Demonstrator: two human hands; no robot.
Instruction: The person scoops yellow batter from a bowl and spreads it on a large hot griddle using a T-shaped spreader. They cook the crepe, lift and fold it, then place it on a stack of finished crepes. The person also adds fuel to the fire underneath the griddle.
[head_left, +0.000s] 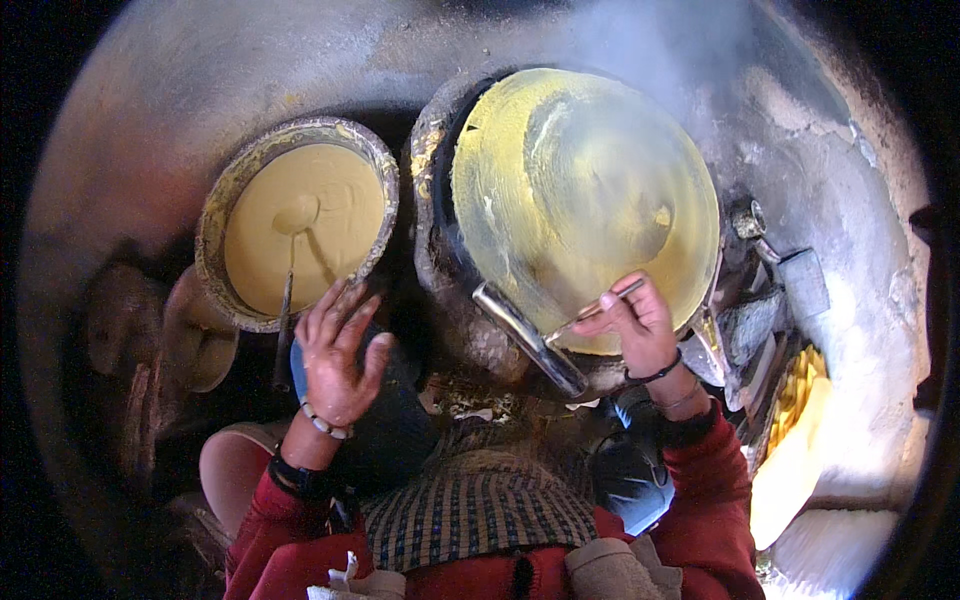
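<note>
A large round griddle (592, 195) carries a thin spread of yellow batter, with a haze of steam or smoke over it. My right hand (637, 322) grips the thin handle of a tool with a metal cylinder head (529, 337), which rests at the griddle's near left rim. At the left stands a wide bowl of beige batter (337, 187). A ladle (289, 277) lies in it, its handle over the near rim. My left hand (341, 352) is spread, fingers apart, by the bowl's near rim and right of that handle; it holds nothing.
Metal vessels (806, 281) and pieces of wood lie right of the griddle. Yellow strips or folded sheets (799, 397) stand at the lower right beside a pale yellow sheet (791, 465). A rounded clay-like wall (337, 60) curves behind. Dark pottery or stone shapes are at the far left.
</note>
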